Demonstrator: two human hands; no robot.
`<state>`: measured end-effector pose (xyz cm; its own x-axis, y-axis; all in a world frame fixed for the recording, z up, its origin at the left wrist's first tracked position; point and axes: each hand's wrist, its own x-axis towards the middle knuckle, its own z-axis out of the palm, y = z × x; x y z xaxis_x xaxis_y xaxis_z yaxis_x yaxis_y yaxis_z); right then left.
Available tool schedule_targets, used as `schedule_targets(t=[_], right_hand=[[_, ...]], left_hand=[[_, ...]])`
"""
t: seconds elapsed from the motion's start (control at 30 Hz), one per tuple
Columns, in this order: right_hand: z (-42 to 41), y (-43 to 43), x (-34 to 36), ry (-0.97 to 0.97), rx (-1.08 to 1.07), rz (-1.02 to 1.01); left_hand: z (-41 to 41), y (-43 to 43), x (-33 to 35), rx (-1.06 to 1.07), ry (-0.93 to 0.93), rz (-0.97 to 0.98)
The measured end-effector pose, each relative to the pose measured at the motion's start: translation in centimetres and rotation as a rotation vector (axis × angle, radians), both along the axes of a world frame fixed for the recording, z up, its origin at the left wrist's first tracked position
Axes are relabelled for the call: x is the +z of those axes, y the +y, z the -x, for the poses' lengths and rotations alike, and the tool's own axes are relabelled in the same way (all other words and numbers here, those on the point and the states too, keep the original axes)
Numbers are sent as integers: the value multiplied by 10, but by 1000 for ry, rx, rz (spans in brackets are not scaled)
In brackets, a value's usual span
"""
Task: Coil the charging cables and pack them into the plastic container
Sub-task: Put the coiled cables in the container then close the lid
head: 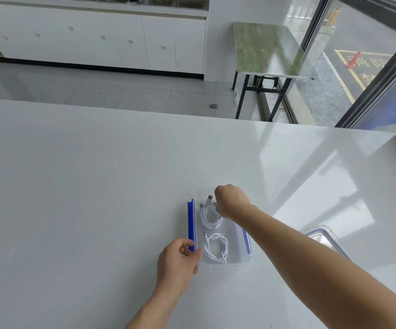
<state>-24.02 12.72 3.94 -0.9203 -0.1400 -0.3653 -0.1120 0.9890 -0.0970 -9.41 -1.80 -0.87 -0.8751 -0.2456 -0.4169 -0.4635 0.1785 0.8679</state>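
- A white glossy bench carries everything; past its far edge are a tiled floor, white cabinets and a small table by a glass door.
- A clear lid with a blue seal lies on the bench to the right of the container, partly hidden behind the right forearm.
- The right forearm crosses over the container's right wall and covers part of the right blue latch.
- The container is a clear plastic box, open on top, near the bench's middle, with a blue latch hanging off its left side.
- Its long axis runs away from the person, tilted a little.
- Two white coiled cables lie inside, one behind the other along that axis: the near cable and the far cable, whose plugs point toward the far end.
- The left hand grips the container's near left corner, thumb and fingers pinching at the latch.
- The right hand is curled over the far end, its fingers closed on the far cable.
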Motion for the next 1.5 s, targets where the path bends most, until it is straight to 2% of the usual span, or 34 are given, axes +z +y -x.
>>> schedule_targets(t=[0.1,0.2,0.3,0.43,0.53,0.77,0.9,1.07,1.13,1.17,1.27,1.33,1.4,1.5], right_hand=[[-3,3,4,-2,-41,-5],[-13,12,9,69,-73,141],[-29,28,17,145,-174,328],[-64,60,29,219,-319,473],[-93,91,29,214,-437,546],[-159,160,16,180,-711,541],[-169,154,12,106,-817,785],[-152,122,5,43,-774,883],[-147,123,-1,69,-763,818],[-147,129,-5,95,-738,716],[-157,157,-21,180,-622,252],[-169,175,-32,187,-551,58],[-180,187,-41,135,-510,-17],[-189,195,-50,83,-505,-6]], left_hand=[[1,0,1,-22,28,43],[1,0,3,-44,49,76],[3,0,7,-66,58,104],[7,-3,7,-93,47,127],[8,-4,5,-104,46,132],[9,-8,2,-41,24,56],[15,-9,1,0,-137,-130],[19,-7,-1,-17,-143,7],[20,-6,-2,-35,-152,-23],[20,-6,-3,-41,-155,-31],[20,-7,-2,-46,-138,-43],[20,-8,-1,-58,-130,-28],[20,-9,0,-65,-118,-25],[19,-8,0,-59,-88,-1]])
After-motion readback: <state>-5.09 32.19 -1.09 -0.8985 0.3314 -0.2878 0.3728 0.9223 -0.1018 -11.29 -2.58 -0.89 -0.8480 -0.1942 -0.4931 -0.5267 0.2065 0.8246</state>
